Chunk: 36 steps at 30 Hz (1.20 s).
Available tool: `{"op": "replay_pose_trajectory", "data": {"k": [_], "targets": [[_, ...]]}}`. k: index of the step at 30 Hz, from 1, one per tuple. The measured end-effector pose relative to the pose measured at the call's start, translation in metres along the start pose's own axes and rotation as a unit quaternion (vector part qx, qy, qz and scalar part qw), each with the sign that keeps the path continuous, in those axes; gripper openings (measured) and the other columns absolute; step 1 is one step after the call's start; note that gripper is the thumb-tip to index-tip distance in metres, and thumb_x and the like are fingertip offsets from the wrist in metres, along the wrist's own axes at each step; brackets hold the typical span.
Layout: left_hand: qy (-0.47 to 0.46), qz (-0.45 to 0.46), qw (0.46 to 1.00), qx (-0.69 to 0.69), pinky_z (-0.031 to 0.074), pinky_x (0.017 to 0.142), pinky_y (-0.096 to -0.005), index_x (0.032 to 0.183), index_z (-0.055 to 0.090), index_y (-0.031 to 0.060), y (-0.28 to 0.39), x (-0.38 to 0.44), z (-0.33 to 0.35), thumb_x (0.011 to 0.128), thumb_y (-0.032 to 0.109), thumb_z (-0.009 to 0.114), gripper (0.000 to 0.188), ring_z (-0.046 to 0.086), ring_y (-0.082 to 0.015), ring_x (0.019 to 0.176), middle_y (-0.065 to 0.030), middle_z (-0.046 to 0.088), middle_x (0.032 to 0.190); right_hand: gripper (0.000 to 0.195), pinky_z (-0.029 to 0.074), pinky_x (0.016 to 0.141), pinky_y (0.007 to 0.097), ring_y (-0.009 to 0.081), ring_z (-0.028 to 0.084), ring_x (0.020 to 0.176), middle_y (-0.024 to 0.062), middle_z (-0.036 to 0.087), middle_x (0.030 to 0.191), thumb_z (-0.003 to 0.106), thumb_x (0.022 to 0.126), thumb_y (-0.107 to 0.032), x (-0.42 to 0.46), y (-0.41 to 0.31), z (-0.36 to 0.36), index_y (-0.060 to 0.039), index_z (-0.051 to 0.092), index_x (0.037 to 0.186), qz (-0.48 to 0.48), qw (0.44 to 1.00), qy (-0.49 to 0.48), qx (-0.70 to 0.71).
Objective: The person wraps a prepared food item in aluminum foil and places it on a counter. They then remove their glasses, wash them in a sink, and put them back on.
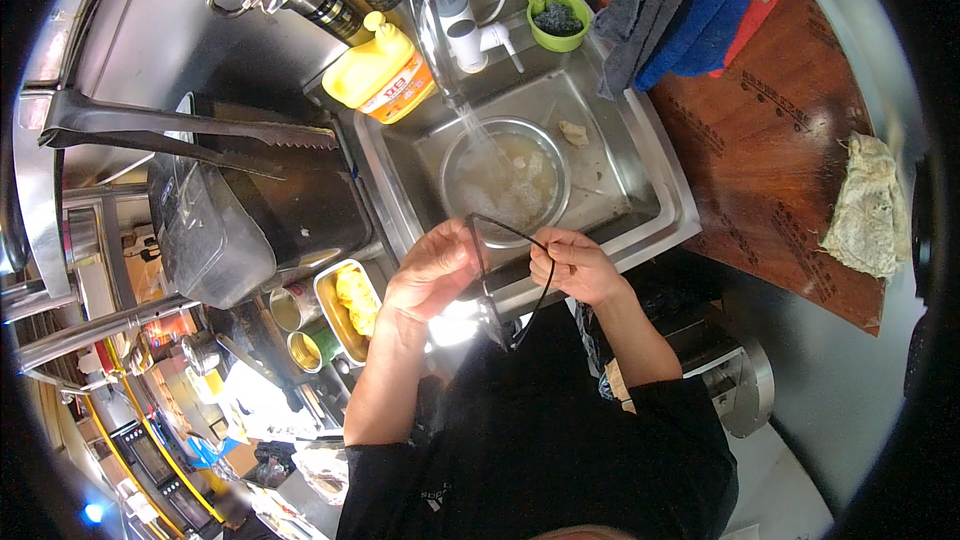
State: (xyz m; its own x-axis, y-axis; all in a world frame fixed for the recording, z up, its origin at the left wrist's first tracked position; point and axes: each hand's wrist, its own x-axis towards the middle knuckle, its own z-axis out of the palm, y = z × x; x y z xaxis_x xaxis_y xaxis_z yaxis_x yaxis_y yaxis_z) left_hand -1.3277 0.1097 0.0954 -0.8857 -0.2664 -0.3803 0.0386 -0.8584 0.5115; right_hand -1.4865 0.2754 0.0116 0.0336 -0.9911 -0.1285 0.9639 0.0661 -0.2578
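A thin black cord (513, 228) forms a loop between my hands, above the near edge of the steel sink (626, 221). My right hand (576, 264) has its fingers curled and pinches the cord at the loop's right side. My left hand (435, 270) is at the loop's left side, fingertips blurred behind it; whether it grips the cord is unclear. Beyond my hands, a round metal bowl (564, 199) stands in the sink. Water (480, 131) runs from the curved tap (435, 37) into the bowl's cloudy, foamy water. A pale scrap (574, 133) lies beside the bowl.
A yellow detergent bottle (379, 71) and a green bowl with a dark scourer (557, 22) stand behind the sink. Metal tongs (187, 127) jut in from the left. Yellow food fills a tray (324, 292). At right, towels (682, 7) hang over a brown board (772, 165).
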Motion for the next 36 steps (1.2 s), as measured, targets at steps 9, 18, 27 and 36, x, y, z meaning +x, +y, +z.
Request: {"op": "replay_pose_trajectory", "data": {"k": [9,18,27,36], "targets": [[-0.017,-0.031,0.999,-0.041,0.042,0.080,-0.0285,0.089,0.062,0.0070,0.008,0.000,0.009,0.088,0.021,0.070,0.016,0.058,-0.0171,0.085,-0.0042,0.064,0.085,0.022,0.025,0.053,0.0230,0.0060,0.032,0.055,-0.0058,0.036,0.061,0.057,0.096,-0.021,-0.005,-0.010,0.012,0.0006,0.061,0.097,0.029,0.991,0.012,-0.133],[-0.050,0.005,0.998,-0.040,0.042,0.074,-0.0298,0.097,0.066,0.0079,-0.002,0.005,-0.004,0.085,0.019,0.074,0.018,0.055,-0.0169,0.079,-0.0029,0.061,0.085,0.021,0.025,0.052,0.0211,0.0046,0.033,0.055,-0.0050,0.040,0.065,0.055,0.097,-0.019,-0.005,-0.015,0.022,0.0012,0.059,0.097,-0.006,0.995,0.037,-0.094],[-0.021,0.025,0.999,-0.011,0.042,0.073,-0.0288,0.101,0.065,0.0075,0.000,0.005,-0.012,0.085,0.020,0.073,0.021,0.054,-0.0151,0.077,-0.0021,0.062,0.085,0.022,0.022,0.050,0.0199,0.0029,0.029,0.056,-0.0069,0.038,0.065,0.052,0.100,-0.019,-0.004,-0.009,0.018,0.0009,0.061,0.102,-0.054,0.987,0.058,-0.140],[0.250,0.241,0.791,0.504,0.053,0.081,-0.0268,0.110,0.068,0.0011,-0.006,0.016,-0.004,0.086,0.005,0.069,0.024,0.068,-0.0132,0.090,-0.0076,0.073,0.098,0.018,0.046,0.059,0.0278,0.0150,0.060,0.064,0.0076,0.067,0.081,0.055,0.096,-0.015,0.003,-0.005,0.058,0.0005,0.062,0.096,-0.159,0.767,0.159,-0.601]]}}
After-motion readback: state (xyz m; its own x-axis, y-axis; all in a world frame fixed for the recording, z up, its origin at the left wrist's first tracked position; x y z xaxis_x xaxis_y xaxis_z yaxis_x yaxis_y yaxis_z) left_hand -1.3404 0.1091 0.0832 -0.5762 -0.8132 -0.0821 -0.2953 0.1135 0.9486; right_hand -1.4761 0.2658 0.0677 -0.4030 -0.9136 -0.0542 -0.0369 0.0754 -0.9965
